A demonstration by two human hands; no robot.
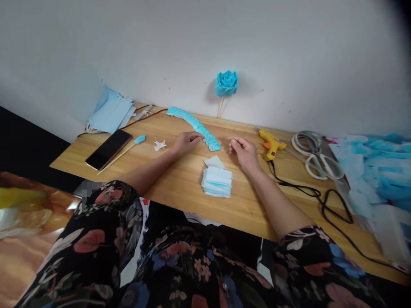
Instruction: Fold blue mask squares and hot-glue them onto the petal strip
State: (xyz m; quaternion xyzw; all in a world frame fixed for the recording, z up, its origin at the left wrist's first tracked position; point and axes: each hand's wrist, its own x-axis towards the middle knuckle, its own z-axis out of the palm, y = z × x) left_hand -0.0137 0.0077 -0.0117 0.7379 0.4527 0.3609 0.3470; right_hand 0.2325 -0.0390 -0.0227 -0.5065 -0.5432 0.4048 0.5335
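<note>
Blue pleated strip under the left hand, mid-frame on a wooden table.
Head view: the left hand lies half-curled with its fingertips on the strip's near end; whether it pinches it cannot be told. The right hand, just right of the strip, is loosely curled, nothing seen in it. A stack of blue-white pieces lies below, between the wrists; a yellow glue gun sits right.
</note>
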